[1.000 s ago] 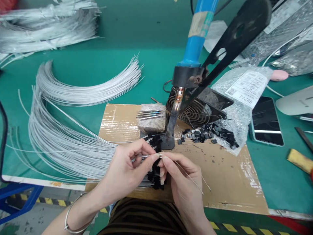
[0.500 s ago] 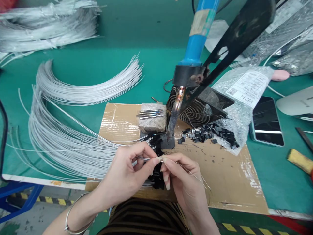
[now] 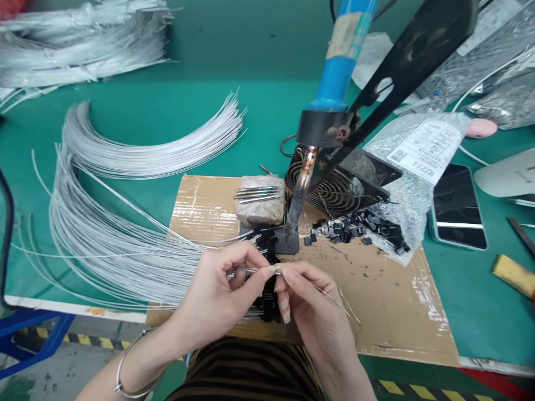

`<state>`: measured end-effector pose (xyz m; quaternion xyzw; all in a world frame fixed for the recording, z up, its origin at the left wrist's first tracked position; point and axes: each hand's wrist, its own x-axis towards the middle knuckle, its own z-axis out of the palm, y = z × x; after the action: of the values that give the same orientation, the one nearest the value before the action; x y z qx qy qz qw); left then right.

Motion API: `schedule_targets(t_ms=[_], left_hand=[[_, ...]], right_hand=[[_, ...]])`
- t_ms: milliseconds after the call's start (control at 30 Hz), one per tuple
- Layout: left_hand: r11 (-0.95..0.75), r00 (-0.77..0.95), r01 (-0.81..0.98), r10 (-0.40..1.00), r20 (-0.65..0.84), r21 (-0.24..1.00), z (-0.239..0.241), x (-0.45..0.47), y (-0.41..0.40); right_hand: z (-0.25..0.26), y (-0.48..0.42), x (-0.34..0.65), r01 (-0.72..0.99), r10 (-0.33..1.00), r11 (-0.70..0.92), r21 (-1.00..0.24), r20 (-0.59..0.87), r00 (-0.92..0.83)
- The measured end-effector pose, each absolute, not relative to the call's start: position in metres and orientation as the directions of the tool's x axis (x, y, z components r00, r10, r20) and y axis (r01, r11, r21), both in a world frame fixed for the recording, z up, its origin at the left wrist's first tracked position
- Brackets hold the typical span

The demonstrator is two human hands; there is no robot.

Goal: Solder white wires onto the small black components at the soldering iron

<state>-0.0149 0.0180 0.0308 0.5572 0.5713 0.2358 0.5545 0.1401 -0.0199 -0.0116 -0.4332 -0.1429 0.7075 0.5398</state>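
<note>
My left hand (image 3: pixel 221 295) pinches a thin silver wire (image 3: pixel 251 270) between thumb and forefinger. My right hand (image 3: pixel 311 309) pinches the same wire's end where the fingertips of both hands meet, with a fine strand (image 3: pixel 334 298) trailing off to the right. Both hands hover over a cardboard sheet (image 3: pixel 384 312), just in front of a row of black parts (image 3: pixel 267 295) fixed to wire ends. A blue-handled soldering iron (image 3: pixel 330 94) stands clamped in a black holder, its tip pointing down behind my hands.
Large fans of silver wires (image 3: pixel 117 245) spread at left on the green table (image 3: pixel 234 89). Loose black pieces (image 3: pixel 355 228) spill from a bubble bag (image 3: pixel 413 167). A small fan (image 3: pixel 334 189), a sponge block (image 3: pixel 259 209), a phone (image 3: pixel 457 206) and a yellow-handled tool (image 3: pixel 514 275) lie nearby.
My right hand's fingers have curled in slightly and the trailing strand has shifted to the right. The left hand stays almost in place.
</note>
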Motion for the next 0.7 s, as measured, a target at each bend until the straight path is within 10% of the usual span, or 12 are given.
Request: schedule_targets(t_ms=[700], left_hand=[[0.106,0.110,0.283,0.984,-0.142,0.953,0.013,-0.004,0.003]], right_hand=[[-0.008,-0.020,0.128,-0.678,0.855,-0.341,-0.652,-0.515,0.065]])
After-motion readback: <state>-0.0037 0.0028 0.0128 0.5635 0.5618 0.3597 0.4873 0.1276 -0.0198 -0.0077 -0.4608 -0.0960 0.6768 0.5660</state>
